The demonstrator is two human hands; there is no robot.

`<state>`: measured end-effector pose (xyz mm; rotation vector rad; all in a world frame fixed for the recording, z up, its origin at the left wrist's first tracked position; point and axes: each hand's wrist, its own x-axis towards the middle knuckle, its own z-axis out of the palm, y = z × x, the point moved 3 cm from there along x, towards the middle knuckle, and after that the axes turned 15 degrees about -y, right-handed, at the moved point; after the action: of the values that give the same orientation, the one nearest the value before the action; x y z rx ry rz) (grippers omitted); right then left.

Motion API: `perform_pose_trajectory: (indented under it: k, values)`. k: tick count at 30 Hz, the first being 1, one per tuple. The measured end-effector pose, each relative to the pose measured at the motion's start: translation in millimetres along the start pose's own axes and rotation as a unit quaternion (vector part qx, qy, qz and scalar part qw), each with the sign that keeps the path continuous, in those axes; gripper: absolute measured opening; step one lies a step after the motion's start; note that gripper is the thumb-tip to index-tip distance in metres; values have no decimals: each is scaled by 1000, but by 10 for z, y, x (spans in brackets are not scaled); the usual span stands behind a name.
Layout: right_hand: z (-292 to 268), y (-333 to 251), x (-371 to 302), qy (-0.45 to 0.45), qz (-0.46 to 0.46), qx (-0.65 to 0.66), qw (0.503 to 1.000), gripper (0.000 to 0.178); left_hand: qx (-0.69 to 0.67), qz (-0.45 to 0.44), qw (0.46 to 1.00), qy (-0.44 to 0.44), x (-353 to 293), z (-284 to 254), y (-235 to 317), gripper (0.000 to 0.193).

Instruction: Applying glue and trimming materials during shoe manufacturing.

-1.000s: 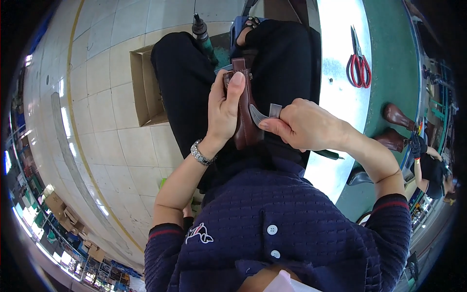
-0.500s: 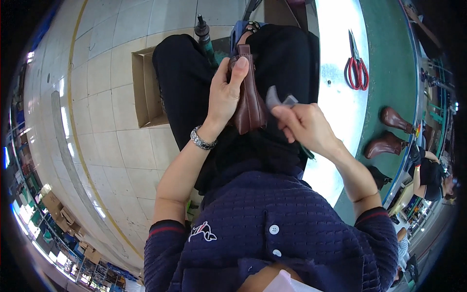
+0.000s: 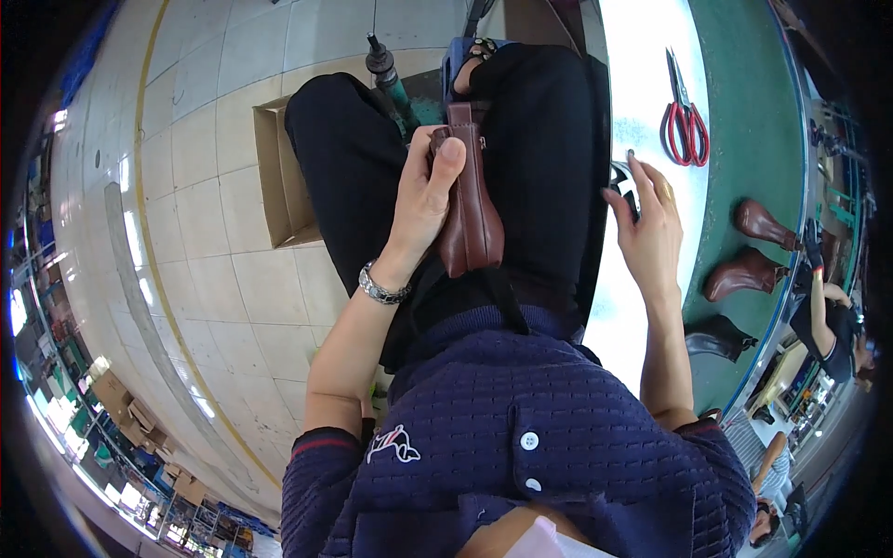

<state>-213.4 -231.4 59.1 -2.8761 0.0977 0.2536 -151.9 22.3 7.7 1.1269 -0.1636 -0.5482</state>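
Note:
My left hand (image 3: 423, 206) is closed round a brown leather ankle boot (image 3: 476, 223), thumb on its side. The boot is held above my lap, its rounded toe toward me and its narrow shaft end pointing away. My right hand (image 3: 649, 226) is over the white bench strip, thumb and forefinger apart. A small dark and silvery tool (image 3: 625, 175) lies at the bench's edge between those fingers; most of it is hidden, so its kind is unclear. Red-handled scissors (image 3: 686, 130) lie beyond the right hand.
Brown boots (image 3: 739, 273) and a black boot (image 3: 718, 337) stand on the green surface (image 3: 744, 102) to the right. A cardboard box (image 3: 276, 177) sits on the floor left of my knee. A dark-topped green post (image 3: 381, 65) rises between my knees. A person (image 3: 828, 321) works at far right.
My right hand has moved right from beside the boot to the bench, and its grip on the grey-bladed tool has opened. The left hand has brought the boot slightly nearer me.

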Motion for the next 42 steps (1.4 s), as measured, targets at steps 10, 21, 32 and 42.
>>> perform_pose_trajectory:
  k: [10,21,32,42]
  values:
    - [340,-1221,631,-124,-226,429,865,38,61,20,998,22,-126,71,-186,64]
    - [355,-1414,821,-110,-180,388,897,32,104,-3,985,135,-307,-228,-190,56]
    - [532,-1448,687,-103,-119,613,774,24,265,-146,952,-47,-679,28,381,84]
    - [554,-1343,729,-39,-116,574,810,25,453,-39,890,-6,-678,338,379,74]
